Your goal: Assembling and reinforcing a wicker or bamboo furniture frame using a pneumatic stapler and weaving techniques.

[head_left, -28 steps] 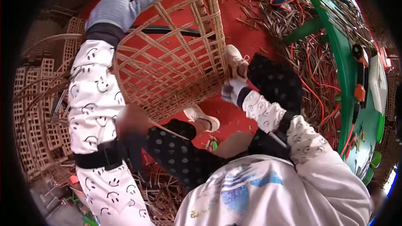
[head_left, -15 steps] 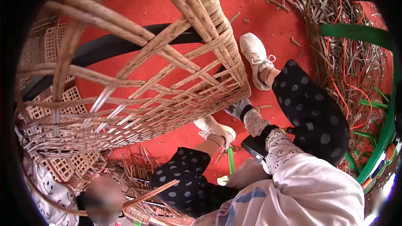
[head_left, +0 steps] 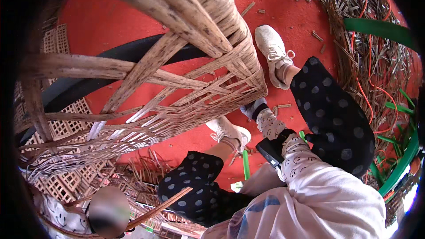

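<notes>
Basket (head_left: 177,79) swung closer, filling view; right hand (head_left: 253,108) gripped its rim to steady it; left hand's grip hidden.

Woven cane frame (head_left: 177,84) fills upper left, over the floor (head_left: 110,22) and a hose (head_left: 133,53); right hand (head_left: 254,108) at its lower right edge, feet (head_left: 274,53) just right and below it; lattice panels (head_left: 66,128) left; cane offcuts (head_left: 376,40) heaped far right.

One wicker basket (head_left: 177,84) at ten o'clock, two white shoes (head_left: 272,53) (head_left: 228,131) near centre, one gloved hand (head_left: 253,107) between them.
</notes>
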`<state>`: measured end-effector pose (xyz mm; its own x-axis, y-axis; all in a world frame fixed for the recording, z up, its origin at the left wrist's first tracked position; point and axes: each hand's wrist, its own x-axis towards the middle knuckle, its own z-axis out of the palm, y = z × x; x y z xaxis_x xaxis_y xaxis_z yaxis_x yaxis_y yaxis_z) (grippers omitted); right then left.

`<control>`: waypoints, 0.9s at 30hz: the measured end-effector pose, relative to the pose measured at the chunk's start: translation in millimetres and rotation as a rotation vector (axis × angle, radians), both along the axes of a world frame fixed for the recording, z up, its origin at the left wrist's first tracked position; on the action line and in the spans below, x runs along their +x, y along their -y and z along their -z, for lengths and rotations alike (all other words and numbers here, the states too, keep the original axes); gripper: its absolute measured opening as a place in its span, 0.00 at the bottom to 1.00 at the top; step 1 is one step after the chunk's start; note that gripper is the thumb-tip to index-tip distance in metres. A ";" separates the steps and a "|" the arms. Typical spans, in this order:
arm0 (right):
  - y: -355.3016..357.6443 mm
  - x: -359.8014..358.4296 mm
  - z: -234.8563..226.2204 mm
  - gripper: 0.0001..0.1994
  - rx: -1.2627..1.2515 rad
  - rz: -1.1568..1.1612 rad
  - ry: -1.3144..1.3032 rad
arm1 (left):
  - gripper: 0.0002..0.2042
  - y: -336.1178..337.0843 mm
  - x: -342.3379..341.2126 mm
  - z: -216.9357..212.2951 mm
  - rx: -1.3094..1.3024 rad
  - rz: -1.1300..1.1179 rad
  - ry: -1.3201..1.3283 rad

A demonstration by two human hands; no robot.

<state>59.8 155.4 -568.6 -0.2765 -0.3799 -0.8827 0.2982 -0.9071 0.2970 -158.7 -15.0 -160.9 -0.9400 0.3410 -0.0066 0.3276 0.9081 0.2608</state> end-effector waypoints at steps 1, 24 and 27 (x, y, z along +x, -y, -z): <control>-0.7 2.3 4.8 0.19 -0.004 -0.007 0.050 | 0.30 -0.2 1.9 -2.3 0.016 -0.003 -0.006; -49.9 -69.9 -517.9 0.13 0.874 -1.080 -1.762 | 0.24 -15.6 89.8 -155.4 -0.022 -0.023 -0.408; -49.2 -78.9 -577.6 0.14 2.038 -0.630 -1.928 | 0.24 -13.8 115.0 -142.7 -0.019 -0.042 -0.339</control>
